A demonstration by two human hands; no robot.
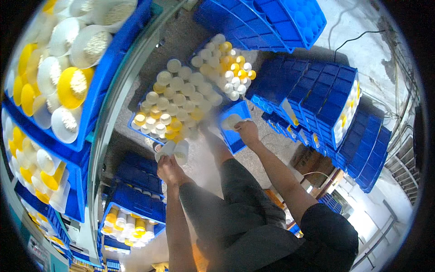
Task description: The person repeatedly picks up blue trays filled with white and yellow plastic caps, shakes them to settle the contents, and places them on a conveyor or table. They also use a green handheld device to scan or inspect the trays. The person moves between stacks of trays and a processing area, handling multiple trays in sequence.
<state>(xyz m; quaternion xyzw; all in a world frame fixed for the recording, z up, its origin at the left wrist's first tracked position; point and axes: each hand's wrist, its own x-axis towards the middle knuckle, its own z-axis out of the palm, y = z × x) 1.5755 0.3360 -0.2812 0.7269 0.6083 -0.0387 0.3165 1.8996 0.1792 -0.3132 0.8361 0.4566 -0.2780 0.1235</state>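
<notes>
My left hand (169,171) is closed round white plastic cups; two of them, one a pale cup (181,150), stick out past its fingers. Held out to the right, my right hand (248,133) grips a whitish cup (233,121) near its edge; blur hides whether a second cup is with it. Under that cup lies a blue tray (240,141). Just beyond my hands, a blue crate (134,125) is packed with rows of white and yellow cups (179,99). Farther off stands another group of white and yellow cups (234,67).
At the left, a metal-framed rack (118,86) bears blue crates of cups with pale granules inside. Stacked blue crates (308,90) stand at the right, more blue crates (267,20) at the far side. Near my left forearm is a crate of cups (131,225).
</notes>
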